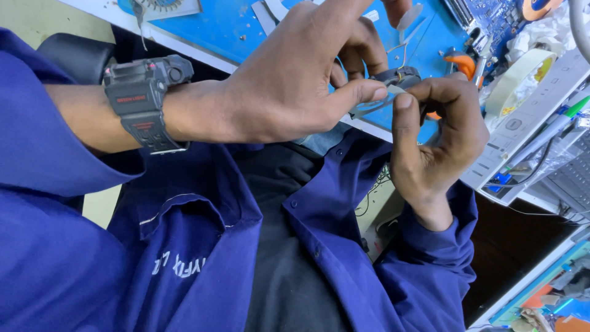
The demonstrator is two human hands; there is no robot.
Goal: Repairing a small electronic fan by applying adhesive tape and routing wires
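Blue work-jacket sleeves (74, 246) frame both hands above the blue bench mat (203, 27). Left hand (289, 86) and right hand (439, 141) pinch a small dark grey part (398, 77) trailing thin wire; a pale strip looks partly peeled, handling seemingly unfinished.

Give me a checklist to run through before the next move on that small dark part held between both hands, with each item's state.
1. Left hand grips the small dark grey part with thumb and fingers: ok.
2. Right hand pinches the pale strip of tape at the part: ok.
3. Part held above the blue work mat, near the bench edge: ok.
4. Thin wire rising from the part is free of snags: cannot tell.
5. Cream roll of tape lies close by on the right: ok.
6. Orange-handled pliers lie just behind the right hand: ok.
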